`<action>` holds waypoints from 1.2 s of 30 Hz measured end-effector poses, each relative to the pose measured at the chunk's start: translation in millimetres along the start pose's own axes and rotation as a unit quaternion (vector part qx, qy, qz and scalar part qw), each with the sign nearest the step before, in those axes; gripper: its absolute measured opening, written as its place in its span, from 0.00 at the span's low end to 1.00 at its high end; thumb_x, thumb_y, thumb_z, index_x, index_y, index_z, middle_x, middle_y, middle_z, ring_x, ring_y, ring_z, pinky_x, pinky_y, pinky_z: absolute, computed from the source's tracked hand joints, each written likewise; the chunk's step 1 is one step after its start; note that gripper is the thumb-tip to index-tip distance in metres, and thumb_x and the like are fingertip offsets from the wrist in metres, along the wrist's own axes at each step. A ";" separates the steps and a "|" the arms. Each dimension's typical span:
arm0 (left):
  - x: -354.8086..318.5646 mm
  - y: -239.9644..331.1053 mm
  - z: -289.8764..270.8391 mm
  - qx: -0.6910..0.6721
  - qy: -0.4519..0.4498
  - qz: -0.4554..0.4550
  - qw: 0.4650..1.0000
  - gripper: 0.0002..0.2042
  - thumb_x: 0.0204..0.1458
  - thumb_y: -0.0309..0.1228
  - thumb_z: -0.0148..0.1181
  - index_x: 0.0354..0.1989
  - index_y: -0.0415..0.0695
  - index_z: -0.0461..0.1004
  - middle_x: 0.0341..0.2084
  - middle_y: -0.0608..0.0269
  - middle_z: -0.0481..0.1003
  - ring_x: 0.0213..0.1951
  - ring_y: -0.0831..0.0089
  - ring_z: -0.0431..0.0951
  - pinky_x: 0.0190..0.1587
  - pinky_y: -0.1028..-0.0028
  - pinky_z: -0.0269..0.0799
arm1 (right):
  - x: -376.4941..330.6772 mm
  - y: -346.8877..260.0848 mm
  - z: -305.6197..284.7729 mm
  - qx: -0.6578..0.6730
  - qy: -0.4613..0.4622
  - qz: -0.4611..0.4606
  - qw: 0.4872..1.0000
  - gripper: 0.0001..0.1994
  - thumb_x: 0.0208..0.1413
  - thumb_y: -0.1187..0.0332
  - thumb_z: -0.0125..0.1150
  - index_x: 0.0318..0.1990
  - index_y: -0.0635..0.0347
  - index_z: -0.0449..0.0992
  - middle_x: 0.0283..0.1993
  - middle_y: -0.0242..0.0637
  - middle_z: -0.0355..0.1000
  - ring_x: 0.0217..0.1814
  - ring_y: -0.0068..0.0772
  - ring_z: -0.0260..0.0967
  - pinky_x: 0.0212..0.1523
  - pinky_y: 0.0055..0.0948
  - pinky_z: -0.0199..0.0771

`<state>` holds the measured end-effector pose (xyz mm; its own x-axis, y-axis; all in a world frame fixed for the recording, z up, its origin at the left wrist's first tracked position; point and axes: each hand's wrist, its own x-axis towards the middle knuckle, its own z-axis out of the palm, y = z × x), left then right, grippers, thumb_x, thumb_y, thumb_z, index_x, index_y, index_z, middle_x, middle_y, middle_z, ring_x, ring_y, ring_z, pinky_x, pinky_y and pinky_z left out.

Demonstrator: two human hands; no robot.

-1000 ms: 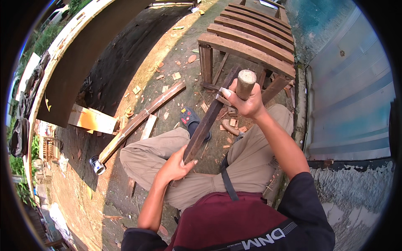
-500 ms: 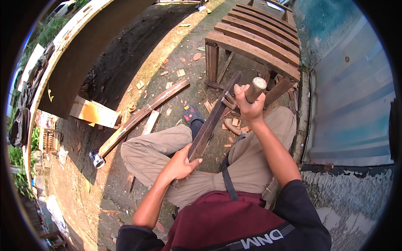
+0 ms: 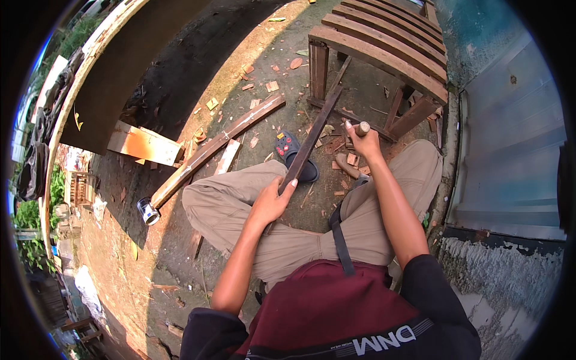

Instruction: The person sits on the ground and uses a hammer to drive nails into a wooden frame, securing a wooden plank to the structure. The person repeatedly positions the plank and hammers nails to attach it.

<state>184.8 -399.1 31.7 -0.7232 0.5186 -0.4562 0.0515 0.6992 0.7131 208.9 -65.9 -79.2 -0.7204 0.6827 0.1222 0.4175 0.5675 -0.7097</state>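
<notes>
My left hand (image 3: pixel 271 203) grips the lower part of a long, dark wooden bar (image 3: pixel 315 132) that slants up and away from my lap. The bar's far end lies just in front of a slatted wooden bench (image 3: pixel 384 54). My right hand (image 3: pixel 363 143) is closed around a round wooden handle (image 3: pixel 362 128), its butt end pointing up at me. Whatever that handle carries is hidden below the fist. The right hand is apart from the bar, to its right. Beneath it, a curved brown piece (image 3: pixel 348 165) lies among wood chips (image 3: pixel 353 159).
Left of my legs, a long beam (image 3: pixel 219 147) lies on the ground, a can (image 3: pixel 147 211) by its near end. Behind it is a pale block (image 3: pixel 144 144). A large dark board (image 3: pixel 120 78) leans at the left. A metal sheet wall (image 3: pixel 510 150) closes the right side.
My right hand has come away from the bar with the handle and now sits lower. The bar's far end has swung slightly away. The whole view has shifted a little.
</notes>
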 end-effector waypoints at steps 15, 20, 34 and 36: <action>100.3 -24.9 -73.4 0.182 0.159 0.189 0.952 0.29 0.51 0.46 0.69 0.52 0.36 0.69 0.41 0.36 0.78 0.46 0.40 0.78 0.48 0.53 0.72 | 9.4 -52.5 -66.6 0.451 -0.115 0.267 0.844 0.38 0.52 0.34 0.65 0.55 0.61 0.70 0.38 0.36 0.64 0.38 0.30 0.72 0.46 0.33 0.82; 140.2 -22.5 -38.9 0.130 0.107 0.142 0.976 0.30 0.50 0.48 0.69 0.51 0.36 0.71 0.43 0.35 0.78 0.47 0.41 0.78 0.51 0.54 0.72 | 10.8 -79.7 -162.4 0.495 -0.207 0.128 0.834 0.53 0.46 0.21 0.54 0.63 0.67 0.65 0.43 0.42 0.67 0.50 0.41 0.72 0.59 0.39 0.75; 220.5 -113.5 150.4 0.060 0.041 0.041 0.997 0.28 0.62 0.49 0.55 0.55 0.34 0.68 0.52 0.35 0.73 0.56 0.41 0.72 0.58 0.49 0.66 | -1.0 -80.0 -146.6 0.505 -0.234 0.326 0.764 0.16 0.56 0.64 0.66 0.48 0.64 0.74 0.42 0.41 0.70 0.45 0.37 0.71 0.51 0.38 0.78; 226.5 -117.9 161.9 0.104 0.022 0.002 0.994 0.24 0.62 0.47 0.54 0.56 0.38 0.68 0.57 0.43 0.69 0.62 0.47 0.67 0.62 0.48 0.61 | -0.7 -81.2 -142.2 0.504 -0.213 0.354 0.758 0.19 0.54 0.67 0.65 0.52 0.65 0.72 0.43 0.41 0.69 0.46 0.37 0.71 0.52 0.37 0.78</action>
<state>126.4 -284.4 -241.9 -0.7516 0.5030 -0.4266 0.1921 0.7857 0.5880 254.3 -47.0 77.0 -0.7161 0.3197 -0.6204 0.3019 -0.6595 -0.6884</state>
